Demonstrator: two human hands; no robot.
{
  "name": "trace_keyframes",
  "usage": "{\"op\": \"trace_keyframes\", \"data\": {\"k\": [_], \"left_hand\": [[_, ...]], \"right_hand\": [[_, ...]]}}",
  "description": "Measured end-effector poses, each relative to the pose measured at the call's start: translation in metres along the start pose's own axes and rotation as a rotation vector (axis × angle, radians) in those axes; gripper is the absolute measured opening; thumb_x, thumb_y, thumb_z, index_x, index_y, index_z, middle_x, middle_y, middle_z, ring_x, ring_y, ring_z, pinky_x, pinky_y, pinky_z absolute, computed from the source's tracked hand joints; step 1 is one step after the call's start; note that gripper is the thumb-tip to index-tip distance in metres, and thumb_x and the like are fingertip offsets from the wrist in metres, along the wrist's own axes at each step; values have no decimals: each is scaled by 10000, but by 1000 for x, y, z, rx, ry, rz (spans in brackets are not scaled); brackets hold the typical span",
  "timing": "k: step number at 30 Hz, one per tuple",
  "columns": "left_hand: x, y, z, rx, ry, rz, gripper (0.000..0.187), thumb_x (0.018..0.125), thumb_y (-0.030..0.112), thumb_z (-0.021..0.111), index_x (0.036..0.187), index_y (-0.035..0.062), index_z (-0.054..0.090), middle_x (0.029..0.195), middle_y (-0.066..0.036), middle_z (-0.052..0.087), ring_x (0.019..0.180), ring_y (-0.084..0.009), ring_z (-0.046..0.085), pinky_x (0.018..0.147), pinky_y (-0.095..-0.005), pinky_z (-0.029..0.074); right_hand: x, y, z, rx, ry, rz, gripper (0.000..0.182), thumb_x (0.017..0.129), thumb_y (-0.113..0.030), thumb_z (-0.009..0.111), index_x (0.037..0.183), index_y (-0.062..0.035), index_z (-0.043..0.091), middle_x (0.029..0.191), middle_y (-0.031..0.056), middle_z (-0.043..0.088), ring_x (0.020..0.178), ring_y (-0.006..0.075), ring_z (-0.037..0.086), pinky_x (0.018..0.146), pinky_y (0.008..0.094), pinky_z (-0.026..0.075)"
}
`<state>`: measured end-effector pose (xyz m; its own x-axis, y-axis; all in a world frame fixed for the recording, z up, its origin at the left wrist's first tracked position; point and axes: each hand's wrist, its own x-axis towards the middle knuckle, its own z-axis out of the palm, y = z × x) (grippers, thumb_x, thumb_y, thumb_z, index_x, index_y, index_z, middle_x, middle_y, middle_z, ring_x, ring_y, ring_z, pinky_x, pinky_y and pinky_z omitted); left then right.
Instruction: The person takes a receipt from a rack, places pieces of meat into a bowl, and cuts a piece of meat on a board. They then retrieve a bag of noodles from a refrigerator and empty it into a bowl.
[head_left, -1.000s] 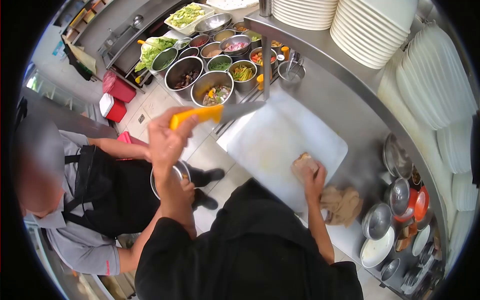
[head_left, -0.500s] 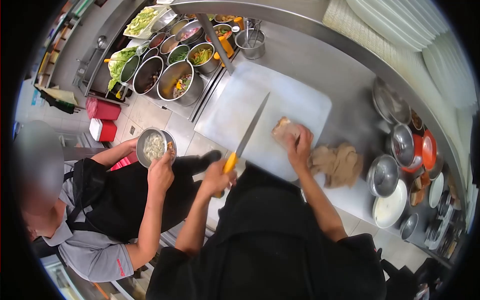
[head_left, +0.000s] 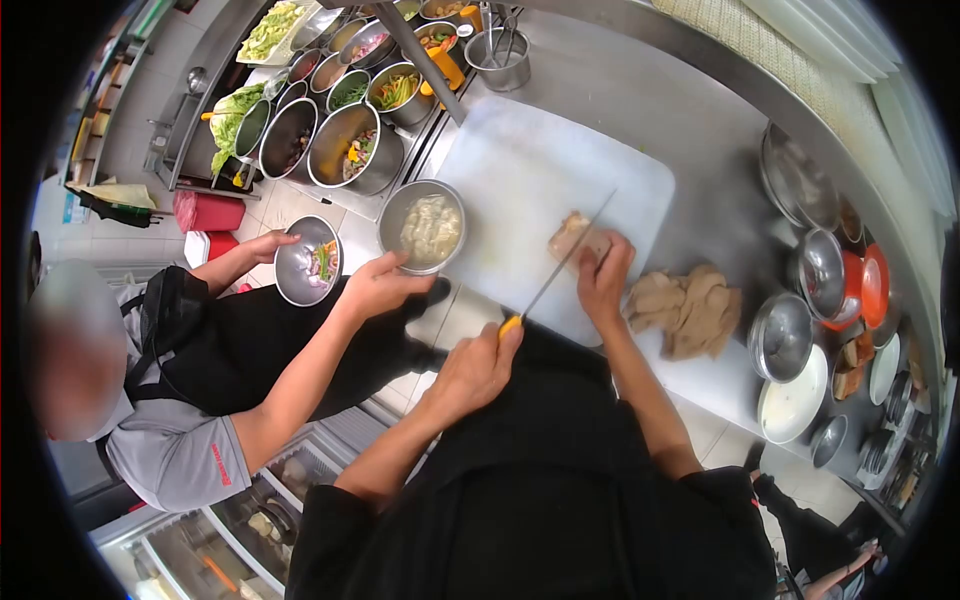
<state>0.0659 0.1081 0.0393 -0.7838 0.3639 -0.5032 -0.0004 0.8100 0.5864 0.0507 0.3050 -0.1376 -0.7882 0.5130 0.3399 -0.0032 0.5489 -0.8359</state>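
Observation:
My left hand (head_left: 474, 372) is closed round the yellow handle of a long knife (head_left: 548, 285). Its thin blade slants up and right, lying across a pale, brown-edged piece of meat (head_left: 570, 236) in this view. With curled fingers my right hand (head_left: 606, 278) grips that piece from its right side, over the white cutting board (head_left: 520, 160). Just right of my right wrist lies a crumpled brown cloth (head_left: 685, 310).
A co-worker at my left holds two metal bowls (head_left: 422, 262), one close to the board's left edge. Pots of cut vegetables (head_left: 358, 150) stand at the upper left. Metal bowls (head_left: 780, 335) and a white plate (head_left: 795, 400) line the right side. A metal shelf edge (head_left: 700, 35) crosses above.
My knife has moved right, its blade now over the meat instead of beside it. The co-worker's two bowls, formerly together, are apart, one brought near the board.

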Motion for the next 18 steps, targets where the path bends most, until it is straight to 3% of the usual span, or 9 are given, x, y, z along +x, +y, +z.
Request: {"op": "trace_keyframes", "data": {"k": [3, 7, 13, 18], "left_hand": [[-11, 0, 19, 4, 31, 25, 436, 990, 339, 424, 846, -65, 503, 681, -334, 564, 705, -529, 548, 637, -574, 417], [-9, 2, -1, 51, -23, -55, 481, 999, 397, 392, 833, -37, 514, 689, -313, 565, 734, -505, 565, 636, -541, 421], [-30, 8, -6, 88, -46, -115, 448, 995, 390, 402, 858, -21, 517, 718, -303, 578, 751, -508, 556, 667, -567, 403], [-15, 7, 4, 107, -13, -72, 486, 996, 390, 395, 826, -41, 542, 723, -323, 573, 767, -520, 555, 688, -568, 415]], "right_hand": [[-5, 11, -9, 7, 21, -46, 364, 852, -124, 542, 1164, 33, 438, 1109, 210, 491, 1038, 368, 423, 921, 457, 351], [1, 4, 2, -11, 12, -45, 352, 855, -121, 535, 1157, 32, 439, 1107, 209, 494, 1031, 373, 428, 920, 461, 349], [3, 6, -3, -24, 28, -94, 346, 843, -95, 527, 1153, 30, 440, 1099, 214, 495, 1012, 382, 436, 915, 466, 350], [2, 9, -4, -15, 11, -90, 354, 832, -79, 528, 1156, 31, 438, 1098, 220, 495, 1015, 392, 437, 913, 469, 354]]}}
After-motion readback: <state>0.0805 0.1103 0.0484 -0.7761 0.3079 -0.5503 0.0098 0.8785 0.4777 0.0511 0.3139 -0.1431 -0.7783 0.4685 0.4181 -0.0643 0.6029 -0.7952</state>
